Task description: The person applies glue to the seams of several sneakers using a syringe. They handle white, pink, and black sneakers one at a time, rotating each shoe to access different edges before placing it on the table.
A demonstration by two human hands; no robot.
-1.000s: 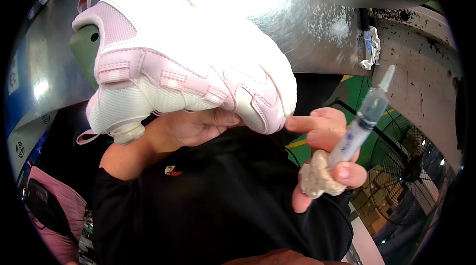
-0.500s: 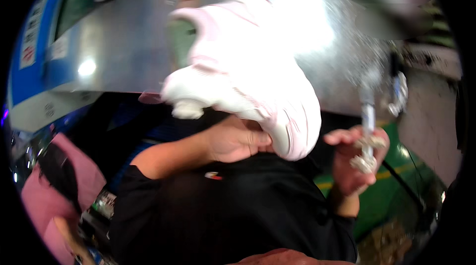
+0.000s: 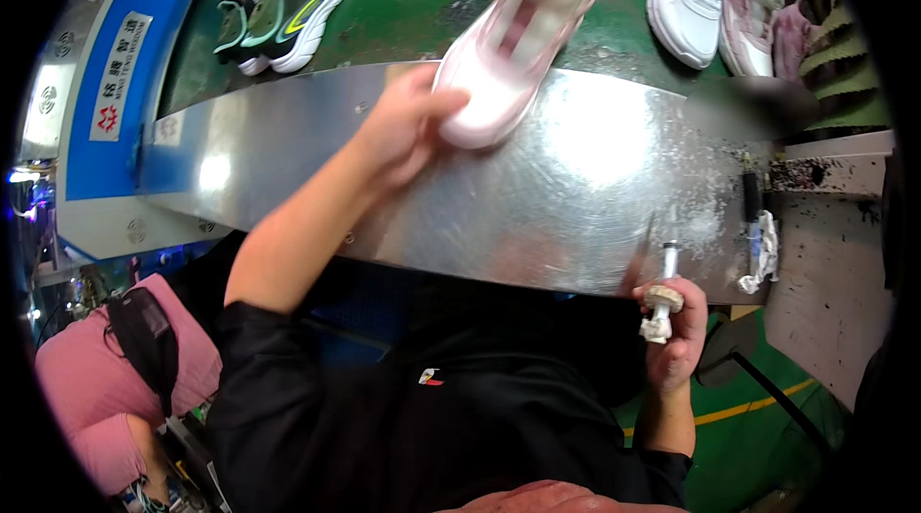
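Note:
My left hand point(image 3: 403, 129) grips a pale pink and white sneaker point(image 3: 480, 108) by its toe, thumb on top, at the far edge of the metal tabletop point(image 3: 460, 225). The shoe's heel points away from me, and something pale fills its opening. Close to the table's near right edge, my right hand point(image 3: 679, 336) has its fingers closed round a syringe point(image 3: 670, 264). Its slim end points away over the table. Whitish, crusted material covers the finger flange and the plunger end.
Dark sneakers with green lining point(image 3: 317, 10) stand beyond the table at left. More white and pink shoes point(image 3: 687, 0) are at the far right. A dark tool with crumpled white wrapping point(image 3: 763, 254) lies at the right edge. A person in pink point(image 3: 173, 350) is at lower left.
My left hand has carried the sneaker away from my body to the table's far side, its toe now toward me. My right hand has moved slightly left and closed round the syringe.

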